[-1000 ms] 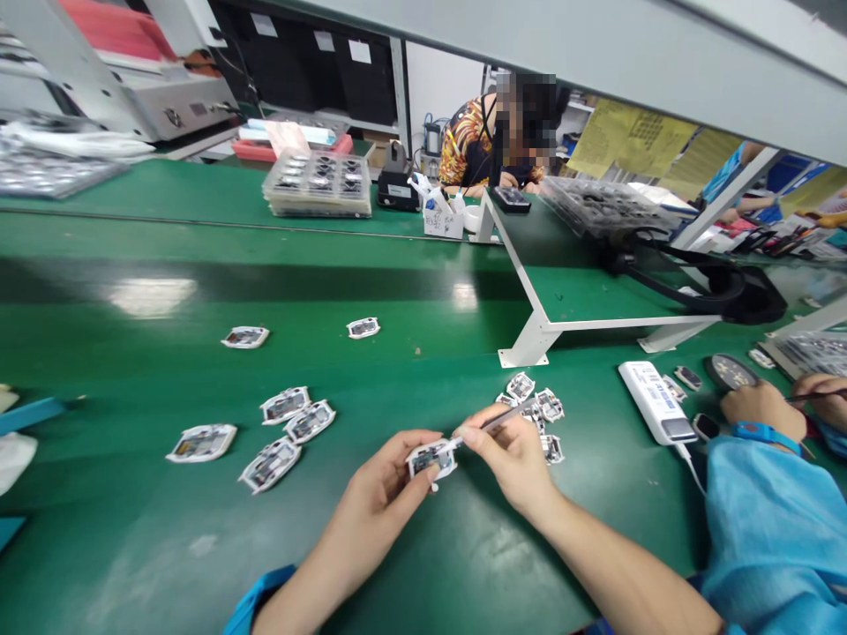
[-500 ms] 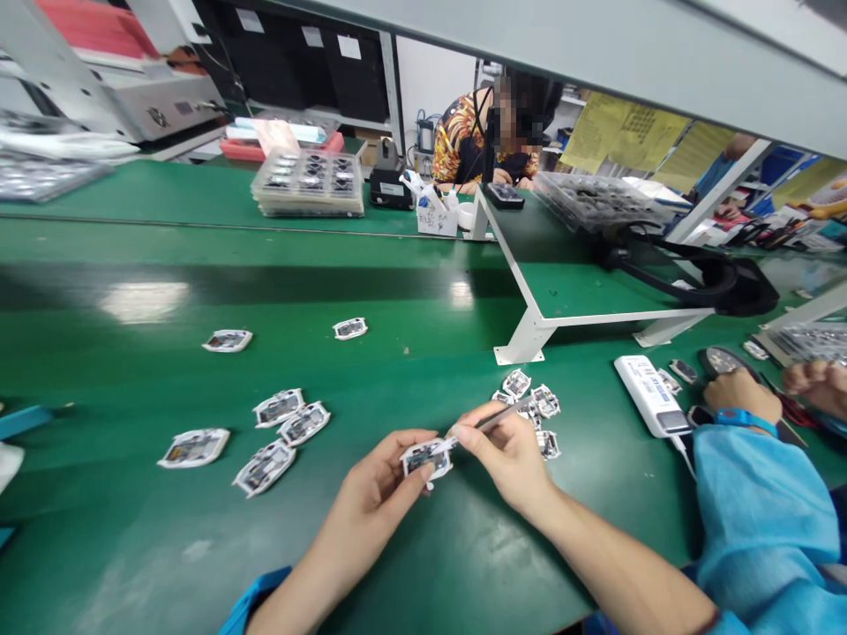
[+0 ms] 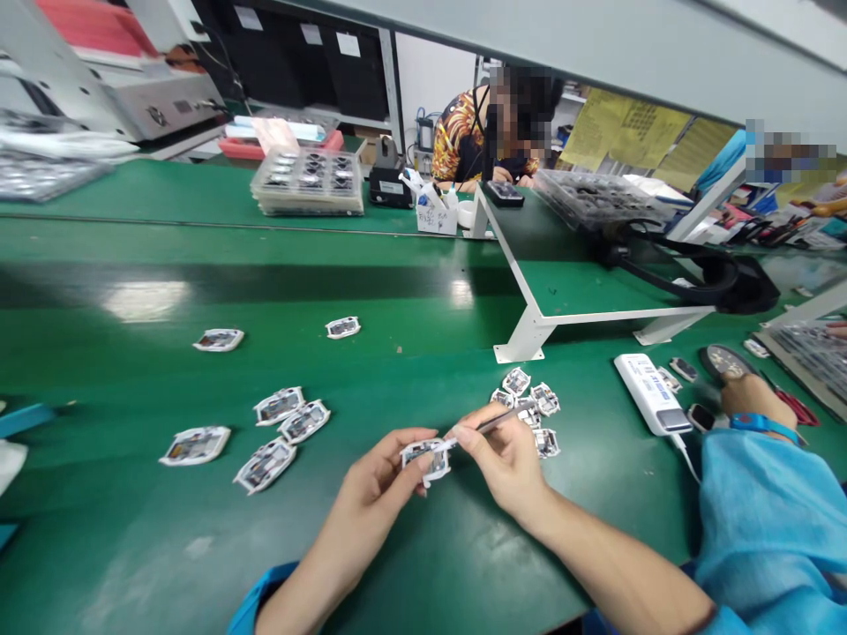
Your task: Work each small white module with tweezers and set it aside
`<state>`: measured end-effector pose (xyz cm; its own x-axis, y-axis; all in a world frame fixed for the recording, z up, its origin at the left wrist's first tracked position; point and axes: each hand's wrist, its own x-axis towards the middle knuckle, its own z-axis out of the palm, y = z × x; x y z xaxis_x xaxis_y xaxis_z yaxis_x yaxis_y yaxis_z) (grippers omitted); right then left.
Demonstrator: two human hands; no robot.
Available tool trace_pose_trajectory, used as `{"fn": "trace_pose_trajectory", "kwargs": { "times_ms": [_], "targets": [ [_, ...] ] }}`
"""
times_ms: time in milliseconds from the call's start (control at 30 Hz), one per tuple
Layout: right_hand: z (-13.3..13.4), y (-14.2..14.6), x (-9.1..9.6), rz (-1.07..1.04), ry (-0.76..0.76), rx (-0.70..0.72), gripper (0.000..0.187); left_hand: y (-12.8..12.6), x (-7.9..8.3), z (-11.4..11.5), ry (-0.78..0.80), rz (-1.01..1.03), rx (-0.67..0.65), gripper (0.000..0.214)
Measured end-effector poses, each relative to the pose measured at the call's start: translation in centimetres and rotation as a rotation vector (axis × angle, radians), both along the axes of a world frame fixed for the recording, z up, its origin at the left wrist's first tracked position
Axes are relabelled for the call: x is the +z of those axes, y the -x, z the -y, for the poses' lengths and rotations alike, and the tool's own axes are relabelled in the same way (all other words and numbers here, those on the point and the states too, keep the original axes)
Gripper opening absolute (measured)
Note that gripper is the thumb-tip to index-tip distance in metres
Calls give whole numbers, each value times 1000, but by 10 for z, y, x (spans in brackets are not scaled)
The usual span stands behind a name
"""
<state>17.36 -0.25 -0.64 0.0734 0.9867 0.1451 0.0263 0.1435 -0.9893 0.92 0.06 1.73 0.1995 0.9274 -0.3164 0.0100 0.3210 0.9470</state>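
Observation:
My left hand (image 3: 384,481) pinches a small white-framed circuit part (image 3: 423,457) just above the green belt (image 3: 410,353). My right hand (image 3: 506,459) grips thin metal tweezers (image 3: 493,423) whose tip touches the part's right edge. A small pile of the same parts (image 3: 533,410) lies just beyond my right hand. Several more parts (image 3: 281,432) lie spread on the belt to the left, and two single parts (image 3: 342,327) lie farther back.
A white stand foot (image 3: 526,339) holds a raised green shelf. A white device (image 3: 652,394) lies at right beside a co-worker's hand (image 3: 747,397) and blue sleeve (image 3: 771,520). Stacked clear trays (image 3: 308,183) and a person sit across the belt.
My hands have stayed put; the held part has tilted slightly in my left fingers. The loose parts on the belt have drifted a little left. The co-worker's hands at right have shifted.

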Motion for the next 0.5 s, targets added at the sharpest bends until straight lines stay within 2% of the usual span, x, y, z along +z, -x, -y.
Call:
{"fn": "trace_pose_trajectory", "kwargs": {
  "times_ms": [333,500],
  "targets": [
    [6,2,8,111,-175,29,3,-2,-12,1,-6,5,76,36],
    [0,-1,8,-1,-114,12,2,1,-13,2,41,82,57,39]
  ]
}}
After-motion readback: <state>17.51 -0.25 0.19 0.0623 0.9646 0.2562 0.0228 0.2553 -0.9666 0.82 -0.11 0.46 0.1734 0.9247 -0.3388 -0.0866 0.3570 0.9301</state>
